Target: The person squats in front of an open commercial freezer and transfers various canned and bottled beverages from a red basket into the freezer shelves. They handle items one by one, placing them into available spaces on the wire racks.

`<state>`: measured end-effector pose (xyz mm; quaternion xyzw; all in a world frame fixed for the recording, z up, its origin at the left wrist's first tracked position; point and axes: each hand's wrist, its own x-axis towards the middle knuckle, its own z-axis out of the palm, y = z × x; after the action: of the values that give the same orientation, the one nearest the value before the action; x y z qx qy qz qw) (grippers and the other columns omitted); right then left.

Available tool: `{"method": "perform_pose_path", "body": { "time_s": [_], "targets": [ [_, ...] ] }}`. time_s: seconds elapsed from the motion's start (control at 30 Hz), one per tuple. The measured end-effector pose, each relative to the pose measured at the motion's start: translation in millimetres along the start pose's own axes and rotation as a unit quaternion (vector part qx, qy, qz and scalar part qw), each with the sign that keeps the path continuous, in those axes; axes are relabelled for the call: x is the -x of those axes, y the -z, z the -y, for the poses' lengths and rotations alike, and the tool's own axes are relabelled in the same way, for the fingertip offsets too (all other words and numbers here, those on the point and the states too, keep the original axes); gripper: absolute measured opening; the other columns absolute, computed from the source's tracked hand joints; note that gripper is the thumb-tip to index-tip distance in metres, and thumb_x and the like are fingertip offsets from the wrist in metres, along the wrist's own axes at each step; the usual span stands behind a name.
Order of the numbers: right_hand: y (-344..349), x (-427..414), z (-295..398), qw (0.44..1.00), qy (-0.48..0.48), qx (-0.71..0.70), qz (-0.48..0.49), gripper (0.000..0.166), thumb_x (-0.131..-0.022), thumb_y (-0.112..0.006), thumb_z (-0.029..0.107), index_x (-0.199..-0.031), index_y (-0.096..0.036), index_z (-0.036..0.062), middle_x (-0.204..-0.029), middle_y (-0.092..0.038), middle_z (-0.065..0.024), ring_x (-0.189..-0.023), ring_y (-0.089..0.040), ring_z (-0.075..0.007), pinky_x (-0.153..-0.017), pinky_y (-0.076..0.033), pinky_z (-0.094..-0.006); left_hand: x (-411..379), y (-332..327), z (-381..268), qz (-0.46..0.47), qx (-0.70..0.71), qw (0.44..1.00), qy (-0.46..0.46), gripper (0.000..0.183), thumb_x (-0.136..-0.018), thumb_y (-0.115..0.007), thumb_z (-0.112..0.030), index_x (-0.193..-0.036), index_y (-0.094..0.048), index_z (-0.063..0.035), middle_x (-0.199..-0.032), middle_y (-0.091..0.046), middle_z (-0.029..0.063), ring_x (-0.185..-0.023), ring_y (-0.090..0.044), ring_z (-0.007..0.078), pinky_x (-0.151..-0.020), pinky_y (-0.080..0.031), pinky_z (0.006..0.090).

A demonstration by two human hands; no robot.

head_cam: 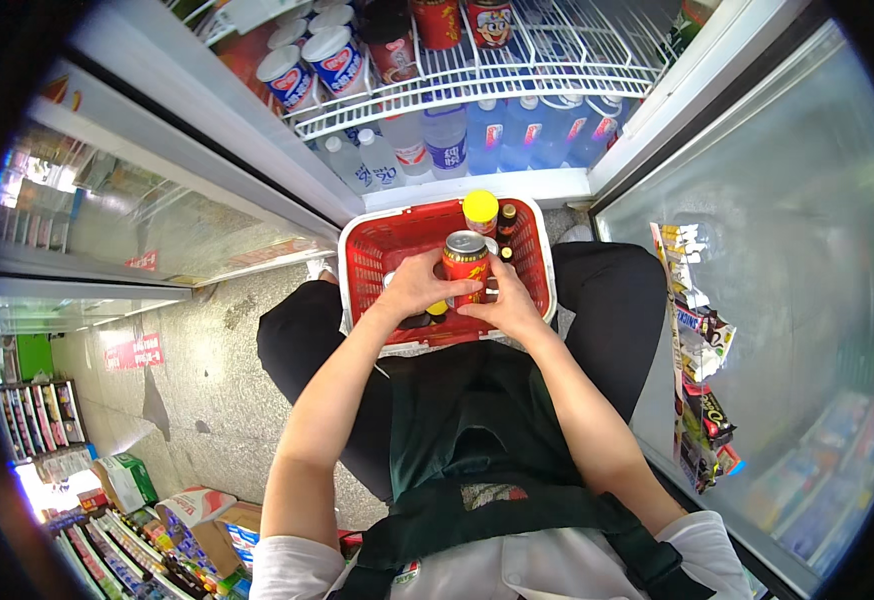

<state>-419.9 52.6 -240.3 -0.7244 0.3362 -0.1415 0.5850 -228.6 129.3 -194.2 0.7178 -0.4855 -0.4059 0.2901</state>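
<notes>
Both of my hands grip one red drink can point(467, 262) with gold lettering and a silver top. My left hand point(416, 286) wraps its left side, and my right hand point(508, 300) holds its right side. The can is upright above a red plastic shopping basket point(377, 232) with a white rim. Inside the basket stand a container with a yellow lid point(480, 206) and a small dark bottle point(507, 219). More items lie lower in it, partly hidden by my hands, among them something with a yellow cap point(437, 308).
Before me a drinks refrigerator has a white wire shelf point(482, 91) with cans and white-lidded tubs point(329, 56). Bottles point(444, 142) stand below. Its glass door point(774, 300) is open at right, near hanging snack packets point(707, 345). Cardboard boxes point(200, 525) sit at lower left.
</notes>
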Motion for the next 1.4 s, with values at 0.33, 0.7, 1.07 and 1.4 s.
{"method": "perform_pose_path", "body": {
  "time_s": [0.33,0.7,1.07,1.4],
  "targets": [
    [43,-35,145,0.984,0.146,0.008,-0.103,0.091,-0.070,-0.092,0.026,-0.145,-0.045,0.0037,-0.129,-0.056,-0.0175,-0.121,-0.060,-0.0337,-0.100,-0.051,-0.0425,5,102,-122,-0.091,-0.031,0.992,-0.084,0.074,-0.074,-0.084,-0.046,-0.124,-0.058,0.0036,-0.105,-0.073,0.0233,-0.099,-0.072,0.0341,-0.088,-0.056,0.0402],
    [78,-166,222,0.902,0.284,0.143,-0.290,0.079,-0.071,-0.081,0.014,-0.141,-0.045,0.0037,-0.121,-0.056,-0.0207,-0.108,-0.061,-0.0426,-0.089,-0.053,-0.0476,-90,173,-196,-0.329,-0.203,0.898,-0.209,0.086,-0.069,-0.085,-0.036,-0.136,-0.041,-0.0041,-0.110,-0.069,0.0238,-0.095,-0.070,0.0424,-0.078,-0.057,0.0485],
    [90,-243,215,0.862,0.289,0.225,-0.350,0.074,-0.065,-0.085,0.021,-0.129,-0.054,0.0026,-0.111,-0.063,-0.0193,-0.107,-0.060,-0.0421,-0.091,-0.051,-0.0494,-167,203,-193,-0.347,-0.358,0.835,-0.233,0.075,-0.058,-0.087,-0.036,-0.120,-0.062,-0.0026,-0.117,-0.067,0.0203,-0.112,-0.064,0.0376,-0.097,-0.049,0.0474],
    [86,-256,195,0.863,0.243,0.265,-0.356,0.069,-0.070,-0.084,0.020,-0.130,-0.055,0.0052,-0.115,-0.062,-0.0153,-0.105,-0.063,-0.0379,-0.081,-0.055,-0.0450,-201,196,-168,-0.337,-0.482,0.788,-0.182,0.092,-0.055,-0.091,-0.040,-0.132,-0.057,-0.0029,-0.132,-0.060,0.0181,-0.127,-0.055,0.0369,-0.109,-0.042,0.0488]
  ]
}}
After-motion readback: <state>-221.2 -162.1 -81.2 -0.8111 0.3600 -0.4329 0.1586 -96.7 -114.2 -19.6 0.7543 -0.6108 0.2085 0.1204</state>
